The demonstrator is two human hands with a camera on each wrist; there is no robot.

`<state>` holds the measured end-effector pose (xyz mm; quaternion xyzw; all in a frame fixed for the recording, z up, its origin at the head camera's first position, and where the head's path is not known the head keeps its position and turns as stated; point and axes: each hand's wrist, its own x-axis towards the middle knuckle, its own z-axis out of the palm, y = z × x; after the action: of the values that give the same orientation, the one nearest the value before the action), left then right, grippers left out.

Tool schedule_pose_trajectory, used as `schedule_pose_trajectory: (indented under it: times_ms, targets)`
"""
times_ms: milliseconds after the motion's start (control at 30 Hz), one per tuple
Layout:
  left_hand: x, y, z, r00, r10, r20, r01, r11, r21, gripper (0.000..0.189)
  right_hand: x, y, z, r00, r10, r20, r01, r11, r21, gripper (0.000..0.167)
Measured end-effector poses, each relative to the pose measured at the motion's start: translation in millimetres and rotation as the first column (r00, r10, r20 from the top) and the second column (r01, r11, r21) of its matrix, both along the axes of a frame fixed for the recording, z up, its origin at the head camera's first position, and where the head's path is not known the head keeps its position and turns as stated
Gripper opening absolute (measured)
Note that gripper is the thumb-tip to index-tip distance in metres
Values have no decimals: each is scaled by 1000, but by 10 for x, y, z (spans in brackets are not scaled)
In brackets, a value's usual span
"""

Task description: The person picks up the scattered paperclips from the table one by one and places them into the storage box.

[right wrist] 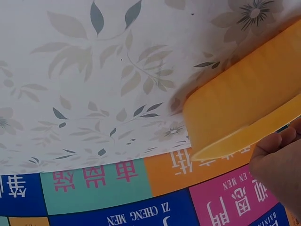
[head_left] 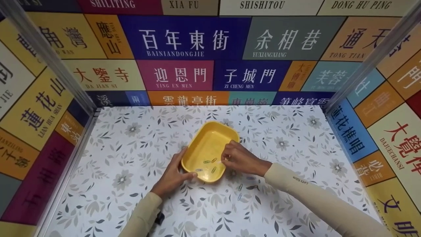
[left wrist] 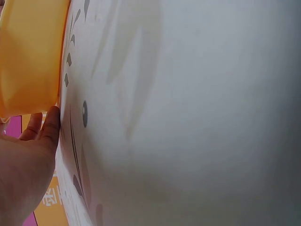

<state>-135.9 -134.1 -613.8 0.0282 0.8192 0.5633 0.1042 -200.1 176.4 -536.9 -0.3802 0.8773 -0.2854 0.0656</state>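
A yellow plastic tray [head_left: 210, 138] with rounded corners lies on the patterned table. My left hand [head_left: 172, 176] holds its near left corner, thumb at the rim and fingers along the outer side; the left wrist view shows those fingers [left wrist: 51, 125] low against the tray wall. Over the tray's right rim, my right hand [head_left: 241, 158] has thumb and fingertips pinched together, with a small pale paper clip [head_left: 219, 161] at the tips. Several coloured paper clips, one of them green [head_left: 206, 162], lie on the near part of the tray floor.
On the table right of the tray lie a purple paper clip [head_left: 250, 178], a green paper clip [head_left: 240, 187] and a blue paper clip [head_left: 239, 197]. Colourful panels with lettering [head_left: 184, 38] wall in the back and both sides of the floral-print table [head_left: 131, 204].
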Motion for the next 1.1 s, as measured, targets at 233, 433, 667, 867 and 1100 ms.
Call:
schedule_pose_trajectory:
  times_ms: [233,433,667,867,1100]
  targets:
    - [-5,-2,-15,1000,3,10,-3,1000,16,117,-63,-74,-9,1000,-6,-19,7,999,48,5]
    - [-6,-15,-25,1000,-10,-16,10,1000,27,116,-145,-122,-1,999,21,-27,-17,993,117,6]
    - [2,0,3,1000,0,1,0,1000,13,118,-230,-162,-7,1000,9,-15,-7,988,152,6]
    - [-6,7,3,1000,4,11,-4,1000,-5,117,-279,-190,-15,998,39,-47,-32,987,156,7]
    - [-19,1,-14,1000,1,3,-1,1000,8,118,-326,-226,-11,998,39,-57,-29,986,164,6]
